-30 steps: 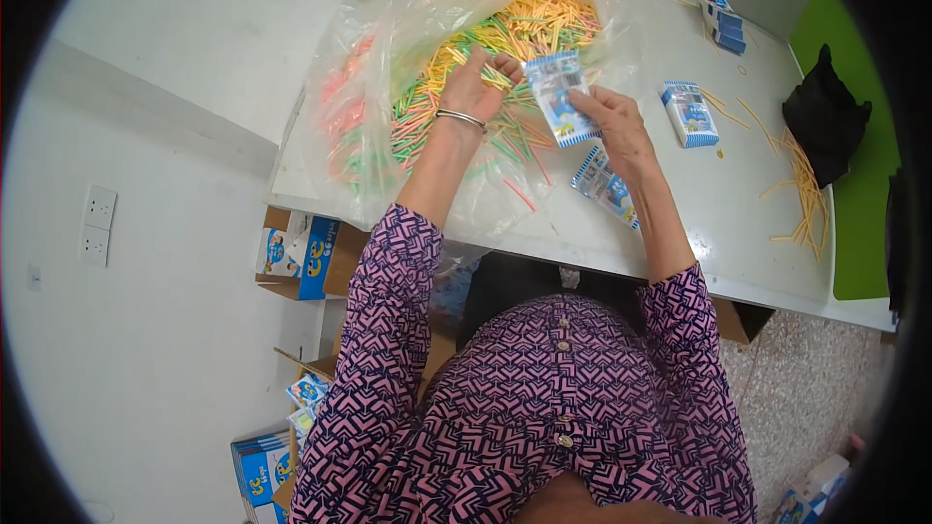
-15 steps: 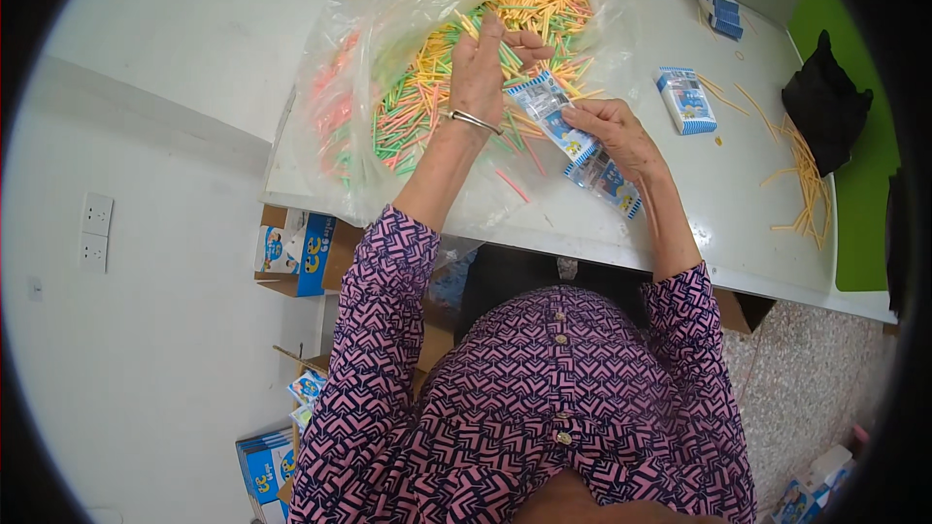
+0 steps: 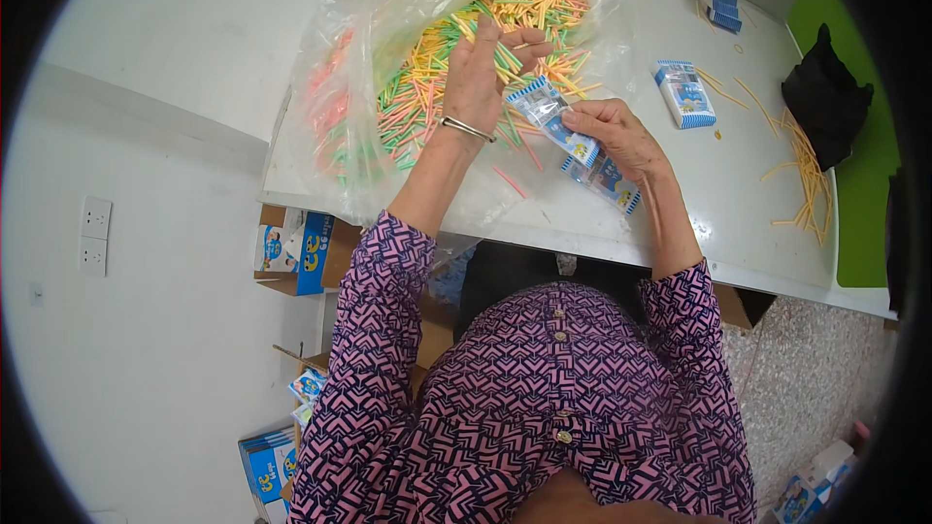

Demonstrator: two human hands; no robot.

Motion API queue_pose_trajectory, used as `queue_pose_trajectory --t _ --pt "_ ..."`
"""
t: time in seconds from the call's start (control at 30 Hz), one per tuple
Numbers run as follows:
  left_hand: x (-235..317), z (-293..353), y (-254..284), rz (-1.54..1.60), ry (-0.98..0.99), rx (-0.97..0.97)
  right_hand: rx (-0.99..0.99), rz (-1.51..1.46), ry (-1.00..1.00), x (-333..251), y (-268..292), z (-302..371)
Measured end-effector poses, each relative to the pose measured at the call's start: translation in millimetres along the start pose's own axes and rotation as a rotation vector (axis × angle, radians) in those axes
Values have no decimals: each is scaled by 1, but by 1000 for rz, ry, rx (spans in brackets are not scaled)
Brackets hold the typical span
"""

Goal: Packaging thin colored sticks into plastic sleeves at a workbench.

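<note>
My left hand (image 3: pixel 476 78) is partly closed on a few thin green and yellow sticks (image 3: pixel 505 60), above the open mouth of a clear plastic bag (image 3: pixel 335 126). Inside the bag lies a heap of thin coloured sticks (image 3: pixel 417 102) in yellow, green and pink. Between the thumb and fingers of my right hand (image 3: pixel 626 141) is a small blue and white packet (image 3: pixel 553 121), its striped upper end near my left fingers. A second blue packet (image 3: pixel 604 182) shows below it, partly covered; I cannot tell whether my right hand also grips it.
Another packet (image 3: pixel 685 94) lies flat on the white table (image 3: pixel 670 199). Loose yellow sticks (image 3: pixel 804 184) are scattered near a black bag (image 3: pixel 827 102) on the right. A stack of blue packs (image 3: pixel 720 5) stands far right. Below the table's left edge is an open carton (image 3: pixel 309 250).
Both hands stay almost in place, my left hand shifting very slightly to the left. The packet remains in my right hand.
</note>
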State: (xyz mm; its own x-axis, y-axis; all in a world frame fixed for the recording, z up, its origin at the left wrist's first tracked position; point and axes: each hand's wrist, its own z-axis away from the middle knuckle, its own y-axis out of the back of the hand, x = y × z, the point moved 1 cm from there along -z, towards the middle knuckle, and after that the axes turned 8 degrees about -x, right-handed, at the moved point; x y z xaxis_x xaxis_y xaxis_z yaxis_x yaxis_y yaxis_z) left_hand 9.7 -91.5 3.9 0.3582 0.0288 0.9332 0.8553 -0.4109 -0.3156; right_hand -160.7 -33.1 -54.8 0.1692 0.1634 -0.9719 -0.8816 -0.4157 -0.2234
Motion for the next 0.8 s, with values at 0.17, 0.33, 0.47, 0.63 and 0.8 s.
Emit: queue_pose_trajectory --t 0.17,0.33,0.47,0.63,0.8 --pt "0 3 -5 15 -21 9 2 -35 -11 -5 -8 1" --pt "-7 11 -12 -11 -62 -38 15 -45 -20 -1 -1 2" --pt "-14 18 -6 -144 -22 -155 9 -21 -5 -3 -4 2" --pt "-11 21 1 -89 121 -261 51 54 33 -2 -3 3" --pt "-7 23 6 -141 176 -256 112 118 81 -6 -7 2"
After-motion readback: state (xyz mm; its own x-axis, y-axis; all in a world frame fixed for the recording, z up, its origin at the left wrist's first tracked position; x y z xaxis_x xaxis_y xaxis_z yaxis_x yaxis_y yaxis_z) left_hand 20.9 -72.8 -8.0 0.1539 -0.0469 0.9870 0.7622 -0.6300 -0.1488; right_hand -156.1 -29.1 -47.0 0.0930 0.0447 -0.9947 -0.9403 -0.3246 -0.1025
